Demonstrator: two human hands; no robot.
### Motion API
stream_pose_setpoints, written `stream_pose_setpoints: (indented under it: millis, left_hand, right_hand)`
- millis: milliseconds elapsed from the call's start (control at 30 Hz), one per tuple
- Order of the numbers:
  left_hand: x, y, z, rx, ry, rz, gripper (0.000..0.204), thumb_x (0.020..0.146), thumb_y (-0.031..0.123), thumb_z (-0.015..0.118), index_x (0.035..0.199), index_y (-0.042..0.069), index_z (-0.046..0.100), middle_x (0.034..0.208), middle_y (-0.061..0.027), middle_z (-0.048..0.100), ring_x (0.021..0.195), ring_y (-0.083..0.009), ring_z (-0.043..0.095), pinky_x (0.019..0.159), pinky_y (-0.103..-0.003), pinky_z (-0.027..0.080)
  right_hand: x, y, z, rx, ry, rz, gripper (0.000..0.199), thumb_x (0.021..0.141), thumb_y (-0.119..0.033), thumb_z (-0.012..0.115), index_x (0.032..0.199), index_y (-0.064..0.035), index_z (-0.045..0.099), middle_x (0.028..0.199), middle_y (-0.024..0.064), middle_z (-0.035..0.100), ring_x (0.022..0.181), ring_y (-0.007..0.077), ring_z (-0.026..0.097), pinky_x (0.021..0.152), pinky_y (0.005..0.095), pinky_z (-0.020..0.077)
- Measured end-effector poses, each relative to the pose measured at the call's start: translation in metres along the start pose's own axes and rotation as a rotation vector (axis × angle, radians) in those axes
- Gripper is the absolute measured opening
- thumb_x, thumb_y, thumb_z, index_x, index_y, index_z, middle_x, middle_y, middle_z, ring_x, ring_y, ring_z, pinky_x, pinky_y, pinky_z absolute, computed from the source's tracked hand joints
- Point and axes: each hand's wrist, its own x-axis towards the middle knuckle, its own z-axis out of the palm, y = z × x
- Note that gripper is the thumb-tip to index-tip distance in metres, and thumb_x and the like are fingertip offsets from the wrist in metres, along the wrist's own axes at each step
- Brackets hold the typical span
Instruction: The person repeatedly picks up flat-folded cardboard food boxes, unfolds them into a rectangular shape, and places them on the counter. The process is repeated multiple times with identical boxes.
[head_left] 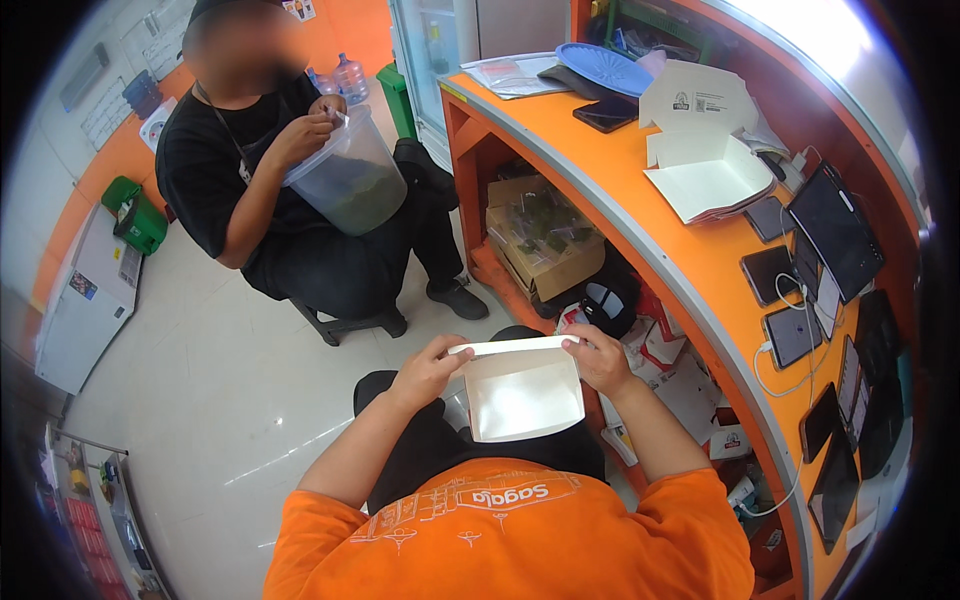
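The white paper box [524, 395] sits over the lap, just short of the orange surface [640, 190], unsupported from below. The left hand [428, 372] pinches the left end of its far flap; the right hand [597, 360] pinches the right end. Risk: uneven pull between the two pinches probably creases or tears the thin flap, or skews the fold. Risk: a loosened pinch likely drops the box to the floor. Appearance: empty, clean, open-topped, shallow, with the far flap raised edge-on.
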Motion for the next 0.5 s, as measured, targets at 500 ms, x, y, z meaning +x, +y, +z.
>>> stream_pose_setpoints:
  millis: [500]
  left_hand:
    - [-0.001, 0.007, -0.002, -0.034, 0.058, 0.004, 0.027, 0.078, -0.001, 0.061, 0.101, 0.013, 0.063, 0.102, -0.0068, 0.06, 0.078, -0.0225, 0.063, 0.062, -0.031, 0.054]
  right_hand:
    - [-0.001, 0.0, -0.006, 0.79, -0.464, 0.731, 0.038, 0.091, -0.018, 0.058, 0.124, -0.0015, 0.052, 0.114, 0.0091, 0.061, 0.105, 0.0189, 0.057, 0.089, 0.0303, 0.0438]
